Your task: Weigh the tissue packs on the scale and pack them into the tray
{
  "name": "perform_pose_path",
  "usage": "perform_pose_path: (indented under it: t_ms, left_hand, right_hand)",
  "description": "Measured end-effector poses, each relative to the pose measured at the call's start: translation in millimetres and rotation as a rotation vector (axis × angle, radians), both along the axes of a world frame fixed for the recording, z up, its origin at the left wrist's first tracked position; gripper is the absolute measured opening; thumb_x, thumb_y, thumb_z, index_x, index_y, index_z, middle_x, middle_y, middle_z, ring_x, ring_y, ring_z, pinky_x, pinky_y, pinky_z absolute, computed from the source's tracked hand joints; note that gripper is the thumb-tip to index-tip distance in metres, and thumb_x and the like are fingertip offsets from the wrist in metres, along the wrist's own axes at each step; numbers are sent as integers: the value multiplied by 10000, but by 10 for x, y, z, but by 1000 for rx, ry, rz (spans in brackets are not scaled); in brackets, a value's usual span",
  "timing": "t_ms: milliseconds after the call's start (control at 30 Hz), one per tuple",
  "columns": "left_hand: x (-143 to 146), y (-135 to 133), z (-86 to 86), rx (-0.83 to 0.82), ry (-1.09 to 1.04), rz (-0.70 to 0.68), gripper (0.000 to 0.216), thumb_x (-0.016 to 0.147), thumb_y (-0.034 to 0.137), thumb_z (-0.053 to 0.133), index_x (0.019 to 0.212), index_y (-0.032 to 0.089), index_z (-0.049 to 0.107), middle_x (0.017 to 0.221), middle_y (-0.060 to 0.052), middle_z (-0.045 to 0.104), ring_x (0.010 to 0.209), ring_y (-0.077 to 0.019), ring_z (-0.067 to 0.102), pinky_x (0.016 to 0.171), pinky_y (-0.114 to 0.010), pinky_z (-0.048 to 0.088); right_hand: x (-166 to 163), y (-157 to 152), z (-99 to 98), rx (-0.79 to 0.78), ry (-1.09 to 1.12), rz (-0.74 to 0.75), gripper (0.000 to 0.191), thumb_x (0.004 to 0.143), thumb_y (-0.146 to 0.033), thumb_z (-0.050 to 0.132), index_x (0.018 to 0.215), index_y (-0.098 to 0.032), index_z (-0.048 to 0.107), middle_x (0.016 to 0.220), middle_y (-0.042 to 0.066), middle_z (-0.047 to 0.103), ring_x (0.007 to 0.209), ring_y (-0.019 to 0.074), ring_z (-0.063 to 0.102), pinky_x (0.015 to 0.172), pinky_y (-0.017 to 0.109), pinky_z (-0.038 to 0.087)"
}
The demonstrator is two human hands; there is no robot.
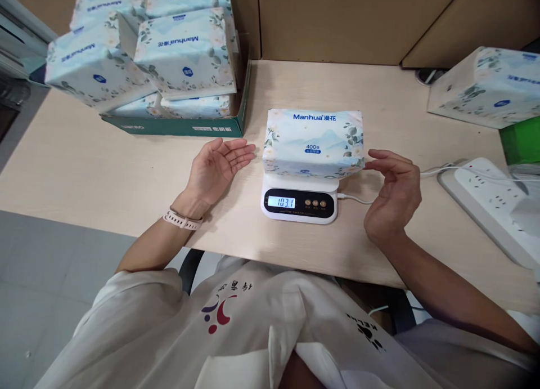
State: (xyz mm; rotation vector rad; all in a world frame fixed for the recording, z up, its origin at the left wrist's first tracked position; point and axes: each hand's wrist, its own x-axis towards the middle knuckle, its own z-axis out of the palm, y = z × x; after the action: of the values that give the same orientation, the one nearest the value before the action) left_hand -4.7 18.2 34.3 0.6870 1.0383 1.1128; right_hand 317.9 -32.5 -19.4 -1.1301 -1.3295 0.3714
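A pack of Manhua tissues lies on a small white digital scale in the middle of the desk; the lit display reads 103.1. My left hand rests on the desk just left of the pack, palm up, fingers stretched toward it without touching. My right hand hovers at the pack's right end, fingers loosely curved and apart, fingertips close to or barely brushing the wrapper. Neither hand holds anything.
A green cardboard tray heaped with several tissue packs stands at the back left. Another pack lies on a green box at the right, beside a white power strip. A white cable runs from the scale. Cardboard boxes line the back.
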Motion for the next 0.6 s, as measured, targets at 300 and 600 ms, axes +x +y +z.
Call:
perform_pose_path:
  t_ms: [300,600]
  left_hand:
    - [-11,3,-6,9,-15,-10,421,952,557,693,1009,158,813,1175,-129,836,1262,-283,745,1196,-416,531]
    - [3,8,12,-6,4,1,424,945,564,694,1004,158,802,1180,-139,830,1321,-303,720,1210,-435,521]
  right_hand:
    - [-9,-14,22,-49,-19,-27,442,1094,-469,339,1074,-244,719,1262,97,757,1275,291,721,1116,614,544]
    - [-6,-13,13,-48,-33,-31,430,1083,-469,342,1076,-257,716,1269,100,757,1282,306,718,1119,642,541]
